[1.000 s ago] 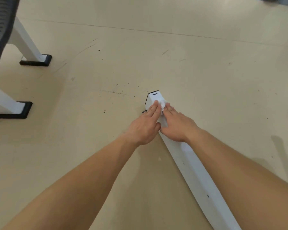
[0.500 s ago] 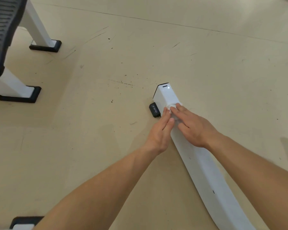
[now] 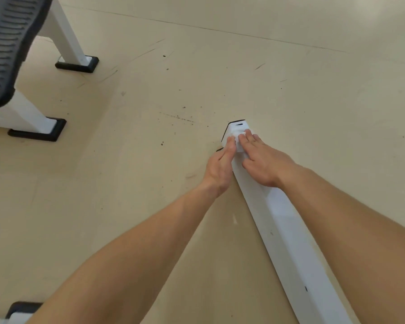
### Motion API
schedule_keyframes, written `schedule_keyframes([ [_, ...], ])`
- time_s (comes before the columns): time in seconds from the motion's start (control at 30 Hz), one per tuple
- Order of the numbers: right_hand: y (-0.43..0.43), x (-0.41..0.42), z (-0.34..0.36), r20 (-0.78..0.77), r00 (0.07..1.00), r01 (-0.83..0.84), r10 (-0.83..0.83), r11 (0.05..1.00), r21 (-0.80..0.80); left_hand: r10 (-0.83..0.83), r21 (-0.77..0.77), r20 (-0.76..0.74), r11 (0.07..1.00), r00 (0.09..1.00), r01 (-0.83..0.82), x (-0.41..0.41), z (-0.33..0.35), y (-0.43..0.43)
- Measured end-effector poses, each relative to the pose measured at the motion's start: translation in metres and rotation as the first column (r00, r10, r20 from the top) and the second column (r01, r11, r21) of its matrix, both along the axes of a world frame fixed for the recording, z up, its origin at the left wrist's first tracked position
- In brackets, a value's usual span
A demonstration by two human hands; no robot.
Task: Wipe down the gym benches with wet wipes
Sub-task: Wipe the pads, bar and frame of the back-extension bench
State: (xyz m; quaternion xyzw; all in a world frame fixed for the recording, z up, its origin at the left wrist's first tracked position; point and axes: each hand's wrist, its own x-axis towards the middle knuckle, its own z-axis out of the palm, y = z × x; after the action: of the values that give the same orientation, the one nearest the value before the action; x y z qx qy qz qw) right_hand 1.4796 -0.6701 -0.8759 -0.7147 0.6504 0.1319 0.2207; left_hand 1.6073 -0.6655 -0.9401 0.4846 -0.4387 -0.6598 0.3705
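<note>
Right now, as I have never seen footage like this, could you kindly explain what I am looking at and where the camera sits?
There is no machine here: these are a person's two bare arms. The one camera is worn on the person's head and looks forward and down, so the arms reach in from the bottom edge. The left hand and the right hand meet near the far end of a long white bar, seemingly part of a gym bench frame, low over the beige floor. At their fingertips is a small white wet wipe, pressed on the bar by straight fingers; neither hand closes a grip round it. At the upper left is a dark ribbed pad on white legs with black feet.
</note>
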Motion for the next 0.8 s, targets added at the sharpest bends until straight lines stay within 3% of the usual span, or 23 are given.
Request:
schedule_keyframes([
  [0.27, 0.109, -0.044, -0.001, -0.04, 0.99, -0.131, 0.133, 0.991, 0.034, -0.176, -0.08, -0.017, 0.982, 0.984, 0.174, -0.017, -0.034, 0.11],
  [0.53, 0.047, -0.028, 0.003, -0.046, 0.996, -0.08, 0.08, 0.997, -0.007, -0.037, -0.035, -0.026, 0.999, 0.999, 0.036, -0.014, -0.015, 0.059],
  [0.8, 0.159, -0.057, -0.012, 0.007, 0.999, -0.033, 0.033, 0.998, -0.044, -0.267, -0.093, 0.049, 0.958, 0.963, 0.27, -0.017, -0.023, 0.142],
])
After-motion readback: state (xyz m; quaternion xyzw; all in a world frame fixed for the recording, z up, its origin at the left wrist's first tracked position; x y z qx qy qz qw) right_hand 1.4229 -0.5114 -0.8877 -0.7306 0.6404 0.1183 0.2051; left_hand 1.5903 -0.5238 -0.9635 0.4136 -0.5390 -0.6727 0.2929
